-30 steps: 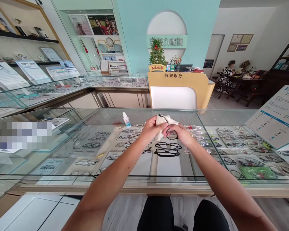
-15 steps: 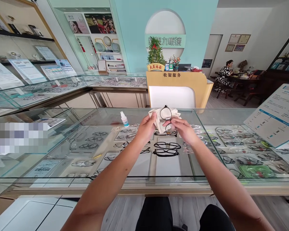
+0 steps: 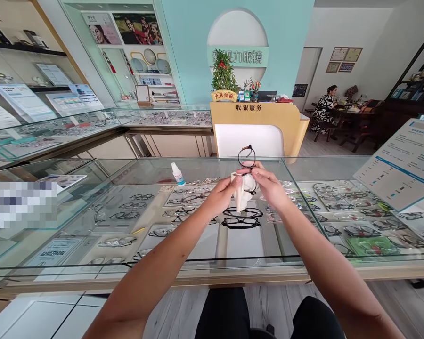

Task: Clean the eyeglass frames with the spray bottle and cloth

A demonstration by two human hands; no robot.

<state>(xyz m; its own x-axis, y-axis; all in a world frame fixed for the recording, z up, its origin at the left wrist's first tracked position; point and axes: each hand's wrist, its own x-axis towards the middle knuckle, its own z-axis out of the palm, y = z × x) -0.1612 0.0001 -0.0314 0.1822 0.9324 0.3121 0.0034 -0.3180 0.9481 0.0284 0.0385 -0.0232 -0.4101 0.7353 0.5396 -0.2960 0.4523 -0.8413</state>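
Both hands meet above the glass counter, around a pair of dark round-framed eyeglasses (image 3: 246, 165) held on end, one lens above the other. My left hand (image 3: 226, 190) is closed on a cream cleaning cloth (image 3: 242, 200), pressed over the lower lens and hanging down below it. My right hand (image 3: 267, 183) pinches the frame near the bridge, the upper lens standing free above the fingers. Part of the lower lens is hidden by cloth and fingers. Left of the hands, a white spray bottle (image 3: 178, 174) with a blue label stands on the glass.
The glass counter (image 3: 194, 260) holds rows of eyeglasses, including black frames (image 3: 240, 222) under my hands. A printed sign (image 3: 403, 165) stands at right. Beyond are a wooden cashier desk (image 3: 293, 123) and a person (image 3: 327, 109) seated at a table.
My left hand has moved right with the cloth, which now wraps the lower lens instead of spreading behind the glasses. The upper lens now stands clear of the cloth.
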